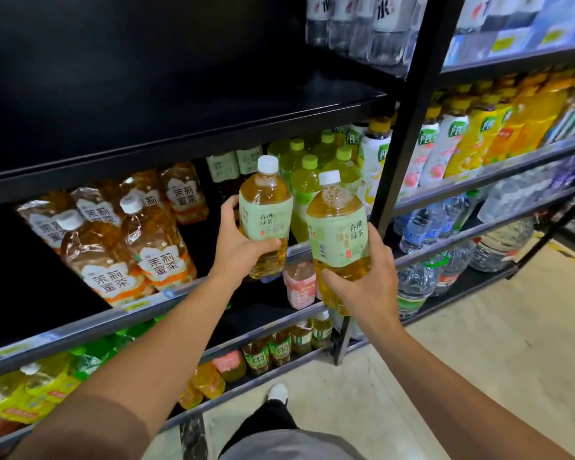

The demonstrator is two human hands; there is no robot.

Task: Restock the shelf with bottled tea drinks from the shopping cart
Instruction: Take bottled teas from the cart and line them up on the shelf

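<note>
I hold two large green tea bottles with pale green labels and white caps, both upright. My left hand [243,244] grips the left green tea bottle [267,207] round its lower half, just over the front rail of the middle shelf [80,327]. My right hand [365,280] grips the right green tea bottle [337,227] from below, slightly nearer to me and in front of the black upright post [402,127]. The shopping cart is out of view.
Jasmine honey tea bottles [130,240] fill the middle shelf's left part, green-capped bottles [316,167] stand behind my hands. A dark gap lies on the shelf between them. Smaller tea bottles sit on the lower shelf [279,346]. Water jugs [498,240] stand right. My shoe [277,391] is on the floor.
</note>
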